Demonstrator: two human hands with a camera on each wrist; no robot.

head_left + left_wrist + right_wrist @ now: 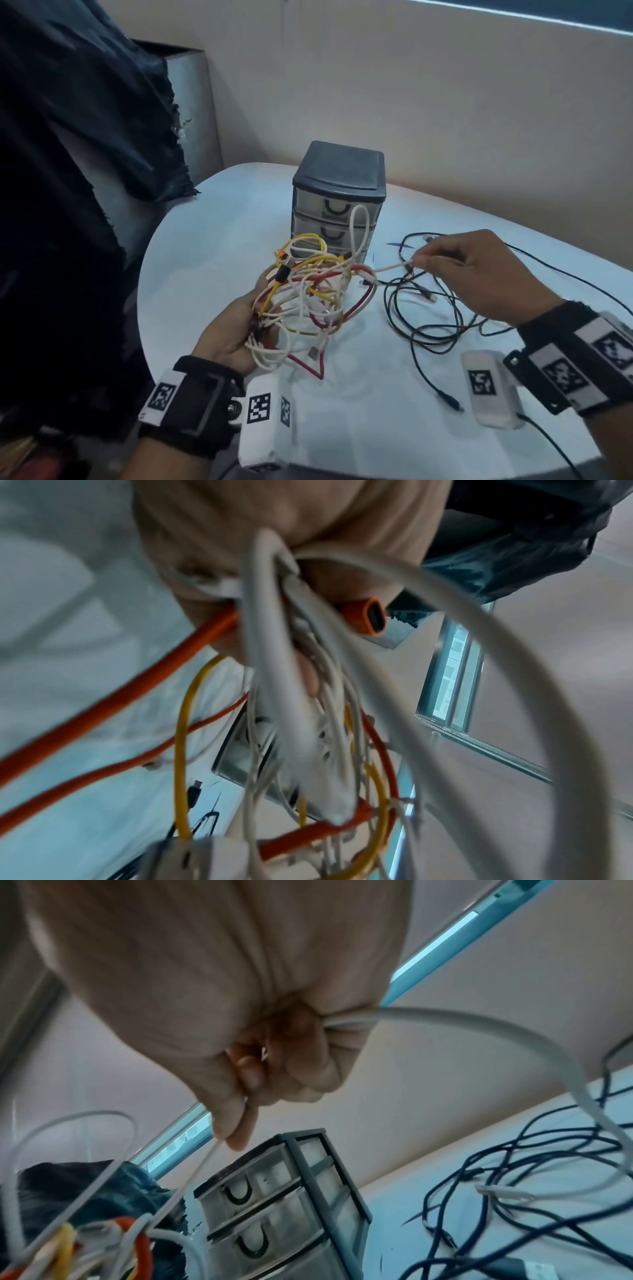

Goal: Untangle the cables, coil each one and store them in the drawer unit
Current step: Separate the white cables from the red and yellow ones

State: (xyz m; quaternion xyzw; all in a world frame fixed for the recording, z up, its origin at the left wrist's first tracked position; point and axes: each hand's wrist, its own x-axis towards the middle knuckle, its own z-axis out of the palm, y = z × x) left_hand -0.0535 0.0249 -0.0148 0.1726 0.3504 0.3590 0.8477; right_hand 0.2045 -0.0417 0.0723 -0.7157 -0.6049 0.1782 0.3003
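My left hand [239,329] grips a tangled bundle of white, yellow and red cables [308,294] held above the white table [205,240]. In the left wrist view the bundle [308,723] hangs from my fingers, with an orange plug [366,618] near the thumb. My right hand [472,274] pinches a white cable [394,266] that runs out of the tangle to the right; the right wrist view shows that white cable [479,1026] passing through my closed fingers. A dark grey drawer unit [339,195] with translucent drawers, all closed, stands behind the bundle.
Loose black cables [435,308] sprawl on the table to the right of the bundle, also the black cables [514,1191] in the right wrist view. Dark cloth [68,137] hangs over a chair at the left. A beige wall lies behind the table.
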